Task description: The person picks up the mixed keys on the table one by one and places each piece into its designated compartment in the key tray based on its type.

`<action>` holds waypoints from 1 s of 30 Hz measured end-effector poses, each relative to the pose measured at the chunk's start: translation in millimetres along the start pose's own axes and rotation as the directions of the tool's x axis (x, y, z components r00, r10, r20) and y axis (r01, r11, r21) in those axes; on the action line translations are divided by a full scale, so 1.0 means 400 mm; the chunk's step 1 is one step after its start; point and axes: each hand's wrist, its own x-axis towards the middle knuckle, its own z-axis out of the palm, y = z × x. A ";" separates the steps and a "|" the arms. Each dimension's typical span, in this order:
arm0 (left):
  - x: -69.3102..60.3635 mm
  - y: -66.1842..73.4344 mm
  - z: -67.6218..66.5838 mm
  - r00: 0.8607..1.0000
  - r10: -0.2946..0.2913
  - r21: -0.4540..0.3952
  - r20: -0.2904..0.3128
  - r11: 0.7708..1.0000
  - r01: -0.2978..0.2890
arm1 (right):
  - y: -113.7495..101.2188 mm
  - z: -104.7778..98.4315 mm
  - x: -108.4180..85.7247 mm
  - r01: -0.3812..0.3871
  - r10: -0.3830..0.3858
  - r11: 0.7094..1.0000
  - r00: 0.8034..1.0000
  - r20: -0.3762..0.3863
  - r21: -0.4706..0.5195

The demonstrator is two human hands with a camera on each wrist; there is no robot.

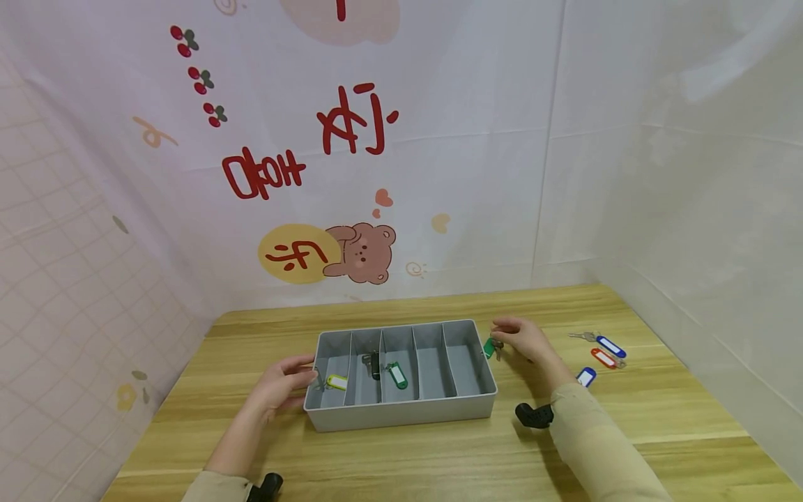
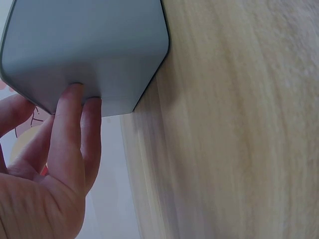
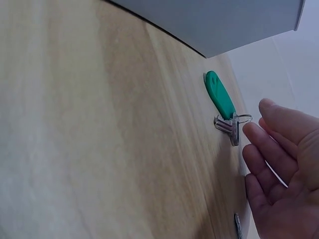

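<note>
A grey divided tray (image 1: 401, 413) stands on the table. My left hand (image 1: 282, 383) is at its left end; in the left wrist view, fairly straight fingers (image 2: 70, 129) touch the tray's outer wall. Just off the tray's right end is a green key tag (image 1: 489, 347) with metal keys (image 3: 230, 128) on a ring. Beside it is my right hand (image 1: 523, 338), thumb and fingers apart around the ring's side; the right wrist view shows no clear grip on it. Inside the tray, separate compartments hold a yellow tag (image 1: 337, 382), a dark tag (image 1: 375, 364) and a green tag (image 1: 398, 375).
To the right on the wooden table (image 1: 401, 467) lie a blue key tag (image 1: 611, 346) with a key, a red key tag (image 1: 603, 358) and another blue tag (image 1: 586, 377) partly behind the right sleeve. A printed cloth (image 1: 470, 153) hangs behind the table.
</note>
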 end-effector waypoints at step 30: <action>-0.003 -0.001 0.000 1.000 -0.015 0.010 -0.011 1.000 0.015 | 0.003 0.031 0.013 -0.079 0.063 0.984 0.993 -0.103 -0.160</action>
